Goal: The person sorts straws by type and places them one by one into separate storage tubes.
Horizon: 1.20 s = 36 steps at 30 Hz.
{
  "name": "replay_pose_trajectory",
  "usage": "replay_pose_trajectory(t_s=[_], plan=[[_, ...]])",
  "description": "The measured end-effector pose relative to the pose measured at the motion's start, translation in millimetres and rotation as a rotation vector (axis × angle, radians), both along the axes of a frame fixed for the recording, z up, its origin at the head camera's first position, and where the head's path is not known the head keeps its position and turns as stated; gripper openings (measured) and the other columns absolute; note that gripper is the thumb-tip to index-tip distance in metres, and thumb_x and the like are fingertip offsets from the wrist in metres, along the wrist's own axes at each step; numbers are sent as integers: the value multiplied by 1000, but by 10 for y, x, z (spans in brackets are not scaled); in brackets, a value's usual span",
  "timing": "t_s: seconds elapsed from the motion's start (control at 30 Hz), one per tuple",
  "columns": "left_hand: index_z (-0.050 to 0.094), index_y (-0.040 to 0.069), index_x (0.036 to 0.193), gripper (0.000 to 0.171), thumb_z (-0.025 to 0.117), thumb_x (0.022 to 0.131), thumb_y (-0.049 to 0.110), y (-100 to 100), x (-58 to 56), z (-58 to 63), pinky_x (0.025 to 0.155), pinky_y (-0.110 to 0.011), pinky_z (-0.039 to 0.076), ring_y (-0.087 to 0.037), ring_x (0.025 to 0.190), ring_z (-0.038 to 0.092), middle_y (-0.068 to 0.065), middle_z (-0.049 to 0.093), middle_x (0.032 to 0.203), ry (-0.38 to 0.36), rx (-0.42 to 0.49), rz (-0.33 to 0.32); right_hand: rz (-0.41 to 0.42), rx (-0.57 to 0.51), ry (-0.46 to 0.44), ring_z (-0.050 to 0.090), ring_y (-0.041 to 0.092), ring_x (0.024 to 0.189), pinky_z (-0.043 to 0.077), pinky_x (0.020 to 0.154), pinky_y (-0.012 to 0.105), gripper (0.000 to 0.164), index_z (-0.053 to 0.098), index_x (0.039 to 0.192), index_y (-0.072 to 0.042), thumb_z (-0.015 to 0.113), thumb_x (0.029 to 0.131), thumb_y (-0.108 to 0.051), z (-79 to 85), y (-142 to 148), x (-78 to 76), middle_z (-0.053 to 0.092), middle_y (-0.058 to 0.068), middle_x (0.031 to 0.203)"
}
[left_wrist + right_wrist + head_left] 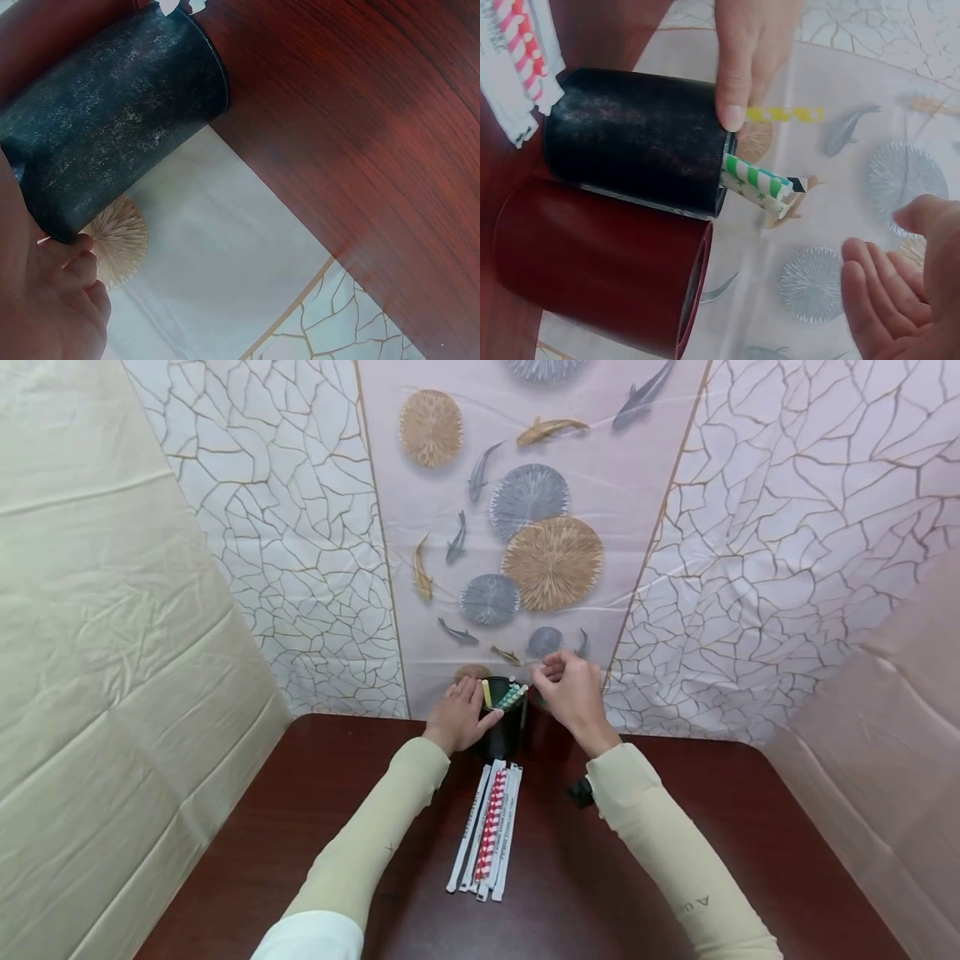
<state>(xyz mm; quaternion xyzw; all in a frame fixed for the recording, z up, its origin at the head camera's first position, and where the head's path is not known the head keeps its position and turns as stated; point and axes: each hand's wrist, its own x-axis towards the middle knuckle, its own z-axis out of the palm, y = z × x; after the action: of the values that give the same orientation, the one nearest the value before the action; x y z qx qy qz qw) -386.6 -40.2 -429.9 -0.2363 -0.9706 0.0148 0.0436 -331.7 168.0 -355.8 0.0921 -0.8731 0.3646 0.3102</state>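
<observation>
A black cup (500, 735) stands at the back of the table, with a yellow paper straw (784, 114) and green-and-white paper straws (756, 178) poking out of its top. My left hand (456, 714) holds this cup at the rim, thumb on the near side and fingers at the far side. Right beside it is a dark red cup (600, 266), largely hidden by my right arm in the head view. Above the red cup hovers my right hand (570, 689), its fingers loosely bent and nothing visible between thumb and fingers.
Nearer on the brown table (360, 827) lie several white-wrapped straws (508, 835) with red-and-white striped straws (491, 827) among them. A patterned cloth (315, 560) hangs right behind the cups. A small black object (581, 792) shows beside the right sleeve.
</observation>
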Motion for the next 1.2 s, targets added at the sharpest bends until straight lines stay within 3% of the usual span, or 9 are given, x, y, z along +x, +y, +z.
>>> replay_pose_trajectory(t_s=[0.33,0.47,0.6,0.77,0.97,1.2], plan=[[19,1,168,84,19,112,63,5,-1,20,136,-42,18,-31,166,16,-18,19,177,8,4,-2,20,195,-160,80,27,81,64,79,47,22,80,94,0,76,94,-21,-152,8,87,82,13,86],[19,2,168,84,20,112,64,17,-14,15,136,-42,17,-31,166,16,-17,19,177,-8,12,-1,49,232,-328,75,24,74,62,72,41,23,81,88,-5,77,95,-27,-201,-1,141,80,9,80],[19,2,168,84,21,112,63,17,-13,10,136,-42,17,-31,166,15,-17,18,177,-13,13,3,106,264,-516,66,18,62,52,59,31,30,79,74,-11,76,98,-29,-277,-11,185,74,2,66],[18,2,169,83,21,112,63,20,7,2,136,-41,16,-30,166,15,-17,17,177,-13,4,8,167,302,-700,64,18,56,46,54,26,40,76,62,-10,76,99,-26,-403,-30,225,72,2,61],[20,1,168,82,22,112,61,25,20,-4,136,-41,17,-30,166,17,-17,20,177,-3,11,-1,210,269,-861,74,21,68,59,62,30,31,78,73,-6,77,98,-23,-553,-64,262,78,12,75],[19,2,169,84,21,112,63,15,-14,-14,136,-41,16,-30,166,16,-16,18,177,-17,-9,11,239,222,-894,79,31,80,67,78,41,24,79,90,4,78,97,-19,-710,-174,281,78,14,76]])
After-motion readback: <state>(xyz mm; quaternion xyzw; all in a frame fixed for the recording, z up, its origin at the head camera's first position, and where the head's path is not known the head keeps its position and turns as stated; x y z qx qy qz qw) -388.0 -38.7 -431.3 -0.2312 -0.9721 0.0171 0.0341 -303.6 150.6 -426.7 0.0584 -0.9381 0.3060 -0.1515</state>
